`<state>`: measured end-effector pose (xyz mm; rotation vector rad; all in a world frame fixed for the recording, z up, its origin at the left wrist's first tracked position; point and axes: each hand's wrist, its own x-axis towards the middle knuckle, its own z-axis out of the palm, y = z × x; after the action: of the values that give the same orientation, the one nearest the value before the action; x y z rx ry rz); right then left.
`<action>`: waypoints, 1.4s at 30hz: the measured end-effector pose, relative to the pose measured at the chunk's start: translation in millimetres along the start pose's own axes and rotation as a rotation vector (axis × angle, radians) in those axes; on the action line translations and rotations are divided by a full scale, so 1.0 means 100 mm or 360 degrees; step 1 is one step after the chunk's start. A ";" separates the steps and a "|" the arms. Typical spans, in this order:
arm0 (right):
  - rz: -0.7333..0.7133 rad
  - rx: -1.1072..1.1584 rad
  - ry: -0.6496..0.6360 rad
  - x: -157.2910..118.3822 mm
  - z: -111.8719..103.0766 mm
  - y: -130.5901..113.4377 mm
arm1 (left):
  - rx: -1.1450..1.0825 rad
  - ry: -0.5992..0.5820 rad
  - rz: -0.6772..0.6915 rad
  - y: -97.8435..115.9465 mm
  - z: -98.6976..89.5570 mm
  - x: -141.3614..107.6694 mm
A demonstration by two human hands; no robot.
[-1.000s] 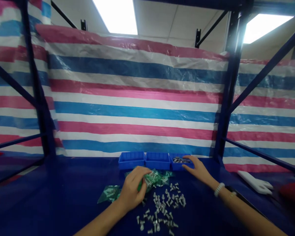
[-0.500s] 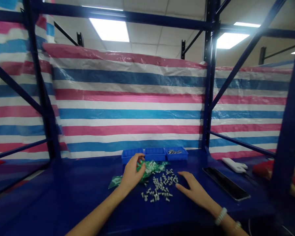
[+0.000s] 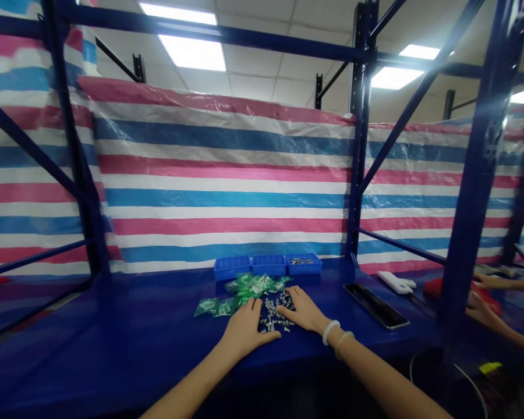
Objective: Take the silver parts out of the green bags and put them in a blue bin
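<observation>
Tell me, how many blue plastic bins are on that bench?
3. They stand side by side along the back of the blue bench: the left bin, the middle bin, and the right bin, which holds small metal parts. None looks hidden.

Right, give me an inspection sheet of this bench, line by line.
Surface: blue bench top, no damage visible.
Job's things: pile of small silver fittings between the hands; green plastic packets just behind it; three blue plastic trays in a row, the rightmost holding similar parts.
Clutter: black flat panel and white plastic item to the right.
Grips: left hand and right hand lie open, palm down, either side of the pile.
Cables: thin pale cable below the bench, right.
Surroundings: striped tarpaulin, blue steel racking, another person's hands at far right.
</observation>
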<state>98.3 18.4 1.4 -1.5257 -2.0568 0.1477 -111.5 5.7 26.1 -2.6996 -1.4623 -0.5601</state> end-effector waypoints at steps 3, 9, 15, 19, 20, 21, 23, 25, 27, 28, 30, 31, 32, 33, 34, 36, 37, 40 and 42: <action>-0.0088 -0.0016 0.0052 -0.01 0.00 -0.02 | 0.0001 0.0082 0.0173 0.00 0.06 0.09; -0.0136 -0.0039 0.0114 0.01 0.03 0.03 | -0.0031 0.0186 0.0321 0.01 0.11 0.17; -0.0159 -0.0083 0.0110 0.02 0.06 0.07 | -0.0070 0.0332 0.0445 -0.01 0.12 0.19; -0.0154 -0.0109 0.0103 0.04 0.05 0.08 | -0.0203 0.0465 0.0482 0.00 0.10 0.18; -0.0149 -0.0114 0.0102 0.04 0.05 0.09 | -0.0268 0.0503 0.0460 0.01 0.10 0.17; -0.0146 -0.0120 0.0099 0.04 0.04 0.08 | -0.0340 0.0546 0.0424 0.01 0.09 0.17; -0.0147 -0.0131 0.0089 0.05 0.04 0.07 | -0.0468 0.0622 0.0329 0.00 0.08 0.16; -0.0155 -0.0139 0.0086 0.06 0.02 0.06 | -0.0542 0.0674 0.0236 -0.02 0.08 0.16; -0.0172 -0.0141 0.0082 0.09 0.01 0.05 | -0.0565 0.0697 0.0182 -0.05 0.09 0.16; -0.0186 -0.0137 0.0078 0.12 0.01 0.05 | -0.0576 0.0705 0.0163 -0.06 0.09 0.16; -0.0225 -0.0122 0.0062 0.16 0.00 0.06 | -0.0589 0.0716 0.0135 -0.09 0.09 0.16; -0.0248 -0.0109 0.0052 0.19 -0.01 0.06 | -0.0593 0.0720 0.0125 -0.10 0.10 0.16; -0.0272 -0.0094 0.0044 0.22 -0.01 0.07 | -0.0602 0.0721 0.0115 -0.11 0.10 0.16; -0.0294 -0.0081 0.0038 0.24 -0.01 0.08 | -0.0618 0.0714 0.0103 -0.12 0.11 0.16; -0.0315 -0.0063 0.0031 0.26 -0.01 0.09 | -0.0645 0.0697 0.0088 -0.13 0.12 0.17; -0.0345 0.0008 0.0020 0.30 0.00 0.10 | -0.0724 0.0650 0.0037 -0.15 0.13 0.17; -0.0354 0.0057 0.0017 0.32 0.01 0.11 | -0.0771 0.0629 0.0006 -0.15 0.14 0.17; -0.0364 0.0185 0.0006 0.34 0.04 0.12 | -0.0905 0.0610 -0.0067 -0.16 0.14 0.19; -0.0360 0.0200 -0.0003 0.34 0.05 0.13 | -0.0979 0.0611 -0.0077 -0.16 0.13 0.20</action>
<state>100.6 55.4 4.8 -1.2096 -2.1609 0.1870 -110.8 33.3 18.2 -2.7040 -1.4197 -1.6622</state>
